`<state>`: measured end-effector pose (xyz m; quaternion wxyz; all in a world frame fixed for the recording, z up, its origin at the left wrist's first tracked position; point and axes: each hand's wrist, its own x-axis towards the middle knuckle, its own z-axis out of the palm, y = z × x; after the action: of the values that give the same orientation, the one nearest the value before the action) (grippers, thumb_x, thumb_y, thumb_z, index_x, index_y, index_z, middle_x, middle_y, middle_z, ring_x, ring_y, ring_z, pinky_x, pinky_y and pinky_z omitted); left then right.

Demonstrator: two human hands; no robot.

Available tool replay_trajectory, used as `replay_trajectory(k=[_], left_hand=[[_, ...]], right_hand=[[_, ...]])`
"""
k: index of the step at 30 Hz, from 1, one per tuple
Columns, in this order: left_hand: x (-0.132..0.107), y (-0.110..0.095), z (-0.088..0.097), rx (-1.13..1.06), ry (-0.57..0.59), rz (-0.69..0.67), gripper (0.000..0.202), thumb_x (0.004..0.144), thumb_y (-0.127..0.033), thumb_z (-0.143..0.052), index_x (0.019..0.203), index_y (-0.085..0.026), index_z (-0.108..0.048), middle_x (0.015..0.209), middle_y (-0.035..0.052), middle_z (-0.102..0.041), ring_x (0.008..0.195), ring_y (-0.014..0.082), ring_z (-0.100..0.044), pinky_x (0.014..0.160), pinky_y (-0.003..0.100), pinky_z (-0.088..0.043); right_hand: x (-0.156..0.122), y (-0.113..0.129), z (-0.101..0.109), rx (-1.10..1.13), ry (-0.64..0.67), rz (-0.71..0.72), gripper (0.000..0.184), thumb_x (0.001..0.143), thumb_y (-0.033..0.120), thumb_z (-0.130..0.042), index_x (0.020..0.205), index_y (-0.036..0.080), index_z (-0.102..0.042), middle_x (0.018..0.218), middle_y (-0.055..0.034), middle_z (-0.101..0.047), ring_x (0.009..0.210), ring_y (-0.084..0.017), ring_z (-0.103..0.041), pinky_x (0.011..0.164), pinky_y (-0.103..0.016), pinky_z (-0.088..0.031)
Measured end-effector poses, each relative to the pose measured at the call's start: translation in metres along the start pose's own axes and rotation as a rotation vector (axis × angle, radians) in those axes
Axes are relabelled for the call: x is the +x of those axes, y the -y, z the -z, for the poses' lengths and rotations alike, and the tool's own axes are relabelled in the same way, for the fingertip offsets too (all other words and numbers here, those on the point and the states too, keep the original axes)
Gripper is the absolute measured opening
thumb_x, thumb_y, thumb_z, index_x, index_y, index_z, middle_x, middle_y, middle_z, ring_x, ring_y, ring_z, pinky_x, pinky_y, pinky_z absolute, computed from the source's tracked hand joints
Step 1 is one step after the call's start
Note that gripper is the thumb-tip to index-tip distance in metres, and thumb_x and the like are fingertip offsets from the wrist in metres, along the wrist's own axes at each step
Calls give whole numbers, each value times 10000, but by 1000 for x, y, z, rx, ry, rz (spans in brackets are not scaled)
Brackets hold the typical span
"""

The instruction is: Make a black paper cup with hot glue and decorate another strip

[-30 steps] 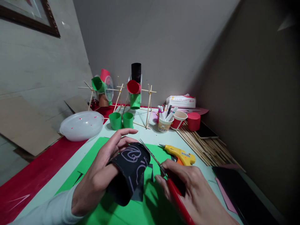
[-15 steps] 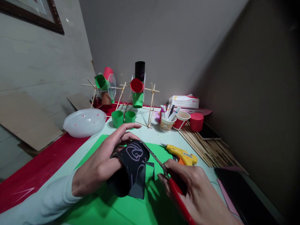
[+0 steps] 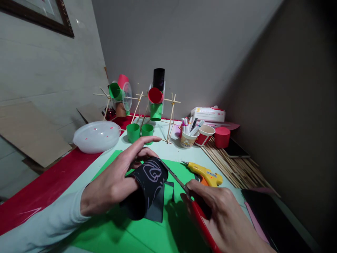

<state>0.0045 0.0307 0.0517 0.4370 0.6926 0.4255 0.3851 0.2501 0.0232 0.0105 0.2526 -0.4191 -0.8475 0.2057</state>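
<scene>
My left hand (image 3: pixel 113 182) holds a curled sheet of black paper (image 3: pixel 147 188) with pale pencil lines on it, thumb under the roll and fingers stretched over it. My right hand (image 3: pixel 223 219) grips red-handled scissors (image 3: pixel 195 207), whose blades reach the top edge of the black paper. Both hands hover above a green paper sheet (image 3: pixel 131 232) on the pale table.
A yellow glue gun (image 3: pixel 206 174) lies just behind my right hand. Farther back stand two green cups (image 3: pixel 139 131), a stick frame with cups (image 3: pixel 155 102), a marker cup (image 3: pixel 189 135), a red cup (image 3: pixel 222 137), bamboo sticks (image 3: pixel 234 165) and a clear plastic lid (image 3: pixel 97 136).
The view has shifted slightly. My hands, the black paper and the scissors keep nearly the same pose, with the paper roll tilted a little lower.
</scene>
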Motion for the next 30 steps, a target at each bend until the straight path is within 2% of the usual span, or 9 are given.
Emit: replay_trajectory(k=[6, 11, 14, 19, 24, 30], left_hand=[[0, -5, -4, 146, -51, -97, 586, 874, -271, -563, 1433, -235, -389, 1046, 32, -681, 956, 240, -654, 850, 331, -478], [0, -6, -8, 149, -142, -113, 595, 790, -245, -630, 1372, -257, -509, 1018, 20, -719, 955, 269, -667, 794, 333, -483], [0, -6, -10, 146, -135, -123, 625, 764, -202, -614, 1375, -274, -511, 1025, 8, -720, 939, 259, -668, 803, 335, -478], [0, -6, -10, 114, -148, -111, 617, 770, -233, -626, 1378, -266, -530, 991, 13, -724, 906, 269, -672, 803, 349, -489], [0, -4, -8, 94, -109, -128, 659, 728, -183, -604, 1374, -282, -529, 1006, 3, -722, 936, 265, -667, 840, 340, -485], [0, -1, -8, 129, -70, -127, 683, 739, -208, -614, 1408, -287, -497, 1064, 21, -708, 997, 286, -655, 880, 355, -481]], right_hand=[[0, -2, 0, -3, 6, 1, 199, 872, 170, -506, 724, 259, -406, 568, 77, -407, 490, -129, -313, 465, -251, -299], [3, 3, 1, 43, -3, -16, 260, 933, 234, -501, 695, 252, -398, 558, 70, -414, 477, -119, -374, 456, -238, -308], [3, 4, 1, 48, 0, -31, 300, 950, 282, -516, 683, 250, -383, 547, 76, -391, 471, -112, -360, 448, -231, -301], [2, 2, -1, 59, 10, -41, 289, 960, 311, -517, 696, 249, -418, 553, 72, -433, 466, -111, -372, 443, -229, -310], [3, 3, -2, 33, 14, -58, 267, 953, 345, -540, 716, 249, -461, 539, 78, -441, 467, -115, -380, 456, -233, -330], [4, 4, 0, 48, 28, -60, 257, 944, 303, -528, 709, 253, -436, 559, 71, -464, 479, -122, -403, 460, -236, -339]])
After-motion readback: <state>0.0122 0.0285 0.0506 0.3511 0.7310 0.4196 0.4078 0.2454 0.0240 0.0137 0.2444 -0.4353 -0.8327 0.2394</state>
